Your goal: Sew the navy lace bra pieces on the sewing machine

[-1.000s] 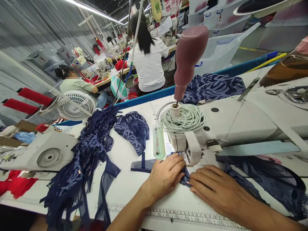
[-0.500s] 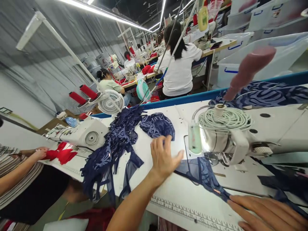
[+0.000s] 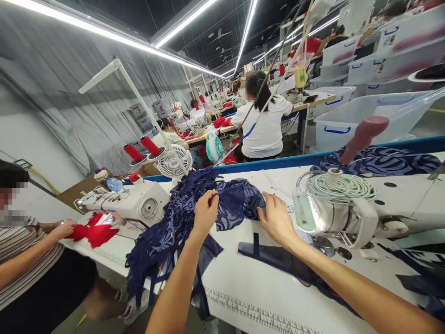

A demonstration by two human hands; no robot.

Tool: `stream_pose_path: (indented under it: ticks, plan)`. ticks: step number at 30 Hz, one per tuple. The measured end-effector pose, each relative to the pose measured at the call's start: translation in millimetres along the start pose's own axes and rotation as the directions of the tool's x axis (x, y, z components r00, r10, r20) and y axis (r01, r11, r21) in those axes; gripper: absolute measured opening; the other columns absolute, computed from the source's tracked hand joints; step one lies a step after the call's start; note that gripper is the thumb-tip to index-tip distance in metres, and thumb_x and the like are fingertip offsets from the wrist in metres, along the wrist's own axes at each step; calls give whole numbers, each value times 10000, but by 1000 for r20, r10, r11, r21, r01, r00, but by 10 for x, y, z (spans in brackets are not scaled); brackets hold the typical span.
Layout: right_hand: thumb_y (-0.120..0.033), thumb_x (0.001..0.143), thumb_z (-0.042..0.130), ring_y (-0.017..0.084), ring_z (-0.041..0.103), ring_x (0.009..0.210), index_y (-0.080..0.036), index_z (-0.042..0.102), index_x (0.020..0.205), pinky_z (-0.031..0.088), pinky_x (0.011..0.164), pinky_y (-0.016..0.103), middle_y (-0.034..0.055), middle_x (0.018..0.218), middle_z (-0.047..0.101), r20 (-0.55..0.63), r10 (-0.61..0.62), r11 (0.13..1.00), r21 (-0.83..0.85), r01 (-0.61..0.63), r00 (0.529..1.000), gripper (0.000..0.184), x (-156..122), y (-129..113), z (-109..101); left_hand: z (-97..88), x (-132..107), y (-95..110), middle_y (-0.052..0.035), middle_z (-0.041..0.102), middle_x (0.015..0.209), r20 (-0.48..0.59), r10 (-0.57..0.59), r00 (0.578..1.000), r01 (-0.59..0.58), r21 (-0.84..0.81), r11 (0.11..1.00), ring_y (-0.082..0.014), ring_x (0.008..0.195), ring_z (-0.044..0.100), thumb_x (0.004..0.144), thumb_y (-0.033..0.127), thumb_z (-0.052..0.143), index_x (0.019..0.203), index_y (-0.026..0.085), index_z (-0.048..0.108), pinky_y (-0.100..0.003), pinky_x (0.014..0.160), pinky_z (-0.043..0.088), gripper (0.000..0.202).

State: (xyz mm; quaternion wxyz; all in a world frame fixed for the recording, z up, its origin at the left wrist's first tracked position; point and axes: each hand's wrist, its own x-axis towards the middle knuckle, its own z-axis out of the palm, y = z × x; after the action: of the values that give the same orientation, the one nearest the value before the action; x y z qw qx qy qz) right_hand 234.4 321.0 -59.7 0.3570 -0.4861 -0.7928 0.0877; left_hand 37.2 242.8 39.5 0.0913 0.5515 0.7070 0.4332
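My left hand (image 3: 204, 214) is closed on the left edge of a navy patterned fabric piece (image 3: 231, 211), thumb and fingers pinched together. At the piece's right edge, my right hand (image 3: 278, 220) grips it between thumb and fingers. The fabric is spread between both hands, just above the white sewing table (image 3: 239, 271). Left of my left hand lies a big tangled heap of navy fabric pieces (image 3: 174, 218). Beneath my right forearm, a dark sheer strip of fabric (image 3: 267, 253) lies flat on the table, partly hidden by that arm.
A sewing machine (image 3: 347, 218) with a coil of pale green cord (image 3: 342, 185) stands at right. More patterned fabric (image 3: 392, 160) lies behind it. A ruler strip (image 3: 250, 308) runs along the front edge. At left, a co-worker's hands (image 3: 66, 228) hold red fabric (image 3: 95, 230) beside another machine (image 3: 139, 204).
My left hand has moved left and closed on the patterned piece. My right hand has left the strip at lower right and come to the piece's right edge. The view has tilted up.
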Motion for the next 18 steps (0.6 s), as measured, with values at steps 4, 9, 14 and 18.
stream_pose_path:
  ticks: [4,9,14,18]
  plan:
    - [-347,997,599,156,615,787,-150,633,1066,530,721,330,26,943,644,-20,5,996,-88,-7,1000,211,296,-156,147,-294,-5,-172,10,601,762,-59,-42,997,37,-74,997,-148,697,529,911,361,489,905,191,643,-225,638,421,230]
    - [-87,982,397,183,641,872,-209,700,1039,469,753,318,77,983,709,21,-395,916,-69,396,918,331,-219,-363,-469,-518,39,-419,3,567,849,-192,-101,976,88,-75,993,-165,802,529,948,388,396,963,216,568,-239,735,436,243]
    - [-53,948,398,223,654,1035,-202,674,1250,418,1000,422,67,1079,752,-19,-753,652,-148,743,657,435,-1280,45,-1272,-284,-429,-563,-7,632,884,56,-52,997,55,-39,998,-185,866,583,954,390,431,918,227,624,-279,854,467,256]
    - [-201,991,496,183,679,953,-243,693,1180,469,905,353,27,1053,752,117,-625,771,-66,634,772,277,-1802,557,-1515,-56,-892,-694,-45,701,968,204,5,979,-16,57,998,-242,948,646,923,354,496,968,231,675,-387,924,507,222]
